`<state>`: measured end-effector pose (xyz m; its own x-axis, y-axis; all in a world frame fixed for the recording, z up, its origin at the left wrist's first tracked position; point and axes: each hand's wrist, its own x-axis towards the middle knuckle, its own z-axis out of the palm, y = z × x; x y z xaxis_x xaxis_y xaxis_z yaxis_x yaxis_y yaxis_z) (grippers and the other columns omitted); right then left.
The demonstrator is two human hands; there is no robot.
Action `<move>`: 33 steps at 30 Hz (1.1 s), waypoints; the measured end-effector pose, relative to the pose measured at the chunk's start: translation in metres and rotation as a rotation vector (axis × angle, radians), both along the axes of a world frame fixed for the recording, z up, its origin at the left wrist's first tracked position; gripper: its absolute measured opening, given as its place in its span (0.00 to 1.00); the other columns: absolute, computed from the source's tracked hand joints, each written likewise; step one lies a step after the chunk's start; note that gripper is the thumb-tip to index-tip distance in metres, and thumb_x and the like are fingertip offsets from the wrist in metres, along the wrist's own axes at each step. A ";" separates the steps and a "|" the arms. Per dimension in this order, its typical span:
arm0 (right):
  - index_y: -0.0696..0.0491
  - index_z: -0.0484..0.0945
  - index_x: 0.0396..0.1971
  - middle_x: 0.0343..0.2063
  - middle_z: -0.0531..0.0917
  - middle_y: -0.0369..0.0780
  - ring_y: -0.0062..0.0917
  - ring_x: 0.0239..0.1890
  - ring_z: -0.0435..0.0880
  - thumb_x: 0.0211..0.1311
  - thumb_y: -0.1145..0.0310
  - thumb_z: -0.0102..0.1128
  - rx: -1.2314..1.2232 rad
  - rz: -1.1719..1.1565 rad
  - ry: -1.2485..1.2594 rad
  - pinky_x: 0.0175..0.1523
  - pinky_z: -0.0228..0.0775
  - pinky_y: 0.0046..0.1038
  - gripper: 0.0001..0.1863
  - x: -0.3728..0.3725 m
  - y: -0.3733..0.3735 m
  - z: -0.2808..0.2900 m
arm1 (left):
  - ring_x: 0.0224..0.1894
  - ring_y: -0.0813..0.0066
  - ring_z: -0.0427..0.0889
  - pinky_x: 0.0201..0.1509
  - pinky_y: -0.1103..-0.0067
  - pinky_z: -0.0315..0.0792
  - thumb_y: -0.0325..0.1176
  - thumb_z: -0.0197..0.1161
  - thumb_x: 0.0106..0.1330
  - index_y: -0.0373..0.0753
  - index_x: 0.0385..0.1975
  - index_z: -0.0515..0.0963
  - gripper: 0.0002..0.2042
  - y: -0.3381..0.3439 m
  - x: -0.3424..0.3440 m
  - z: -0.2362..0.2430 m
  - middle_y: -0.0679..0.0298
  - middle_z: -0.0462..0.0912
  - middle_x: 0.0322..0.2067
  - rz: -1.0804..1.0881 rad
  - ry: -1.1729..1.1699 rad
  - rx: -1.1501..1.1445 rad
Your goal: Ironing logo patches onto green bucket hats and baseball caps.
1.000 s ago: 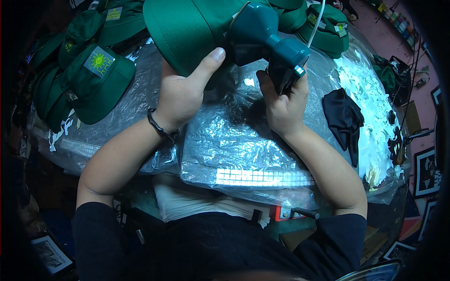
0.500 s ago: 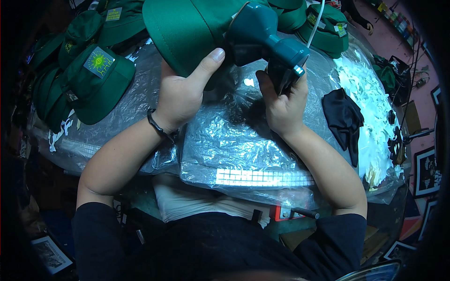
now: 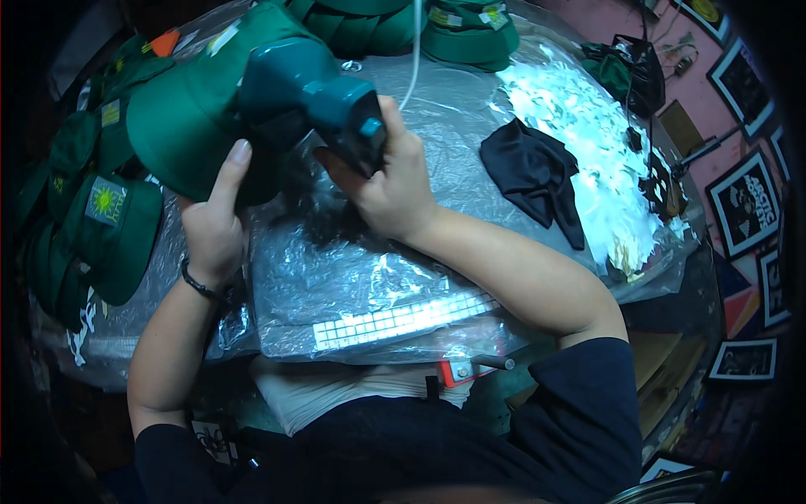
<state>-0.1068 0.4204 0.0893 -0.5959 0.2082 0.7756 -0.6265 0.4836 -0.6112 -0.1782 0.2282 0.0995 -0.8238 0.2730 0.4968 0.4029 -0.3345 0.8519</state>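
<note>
A green bucket hat (image 3: 180, 126) is up at the far left of the table, tilted, brim toward me. My left hand (image 3: 215, 220) grips its brim, thumb on the near side and the other fingers hidden behind the fabric. My right hand (image 3: 396, 181) is wrapped around the dark handle of a teal handheld heat press (image 3: 290, 84). The press's wide head is against or just in front of the hat's right side; whether it touches cannot be made out. Beside my left hand lies a stack of green bucket hats (image 3: 126, 239) with a yellow-green emblem on a square patch.
Clear plastic sheeting (image 3: 361, 277) covers the table. A black cloth (image 3: 533, 172) lies right of my hands, beside a heap of white scraps (image 3: 579, 143). More green hats (image 3: 470, 34) stand at the back. A white cord (image 3: 413, 63) hangs there. A gridded ruler strip (image 3: 403, 323) runs along the near edge.
Both hands, with the hat and the heat press, have shifted left in the picture. The view has also turned, so the table, hat stack and black cloth appear moved. Both grips are kept.
</note>
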 end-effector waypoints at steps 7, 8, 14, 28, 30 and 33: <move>0.55 0.68 0.48 0.32 0.84 0.43 0.30 0.34 0.86 0.52 0.74 0.69 0.053 -0.006 0.028 0.41 0.75 0.27 0.24 0.002 0.006 0.000 | 0.54 0.69 0.78 0.59 0.73 0.72 0.27 0.58 0.69 0.32 0.57 0.70 0.18 0.005 0.007 0.004 0.58 0.77 0.53 -0.113 -0.060 0.091; 0.55 0.68 0.48 0.32 0.84 0.43 0.30 0.35 0.86 0.52 0.74 0.69 0.068 -0.014 0.021 0.41 0.75 0.28 0.24 0.002 0.007 -0.001 | 0.54 0.69 0.78 0.59 0.73 0.72 0.27 0.58 0.69 0.32 0.57 0.70 0.18 0.005 0.007 0.003 0.58 0.77 0.53 -0.119 -0.066 0.091; 0.55 0.68 0.47 0.31 0.84 0.42 0.30 0.34 0.86 0.52 0.75 0.70 0.057 0.009 0.039 0.40 0.76 0.27 0.24 -0.001 0.009 -0.002 | 0.55 0.71 0.78 0.59 0.73 0.72 0.29 0.57 0.70 0.31 0.57 0.70 0.18 0.001 0.002 -0.002 0.58 0.77 0.54 -0.075 -0.102 0.078; 0.54 0.68 0.49 0.32 0.85 0.44 0.34 0.35 0.87 0.52 0.73 0.70 0.089 -0.027 0.058 0.39 0.77 0.29 0.25 -0.004 0.011 -0.006 | 0.55 0.70 0.78 0.60 0.72 0.72 0.30 0.57 0.70 0.31 0.58 0.70 0.18 0.003 0.001 -0.003 0.58 0.77 0.53 0.045 -0.089 -0.015; 0.54 0.68 0.47 0.31 0.84 0.44 0.35 0.34 0.87 0.52 0.73 0.70 0.084 -0.015 0.073 0.39 0.77 0.29 0.24 -0.003 0.009 -0.001 | 0.53 0.70 0.79 0.59 0.73 0.73 0.31 0.57 0.70 0.31 0.57 0.70 0.18 -0.005 0.000 -0.002 0.58 0.78 0.53 0.017 0.031 -0.060; 0.54 0.68 0.46 0.31 0.84 0.44 0.36 0.34 0.87 0.51 0.72 0.70 0.102 -0.029 0.096 0.39 0.76 0.30 0.23 -0.005 0.008 -0.004 | 0.54 0.70 0.79 0.59 0.73 0.72 0.31 0.57 0.71 0.31 0.57 0.70 0.18 -0.001 0.003 -0.003 0.58 0.77 0.53 -0.017 -0.007 -0.008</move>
<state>-0.1115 0.4286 0.0854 -0.5131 0.1411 0.8467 -0.6647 0.5588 -0.4959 -0.1755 0.2270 0.0965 -0.8224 0.2906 0.4891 0.3915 -0.3346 0.8572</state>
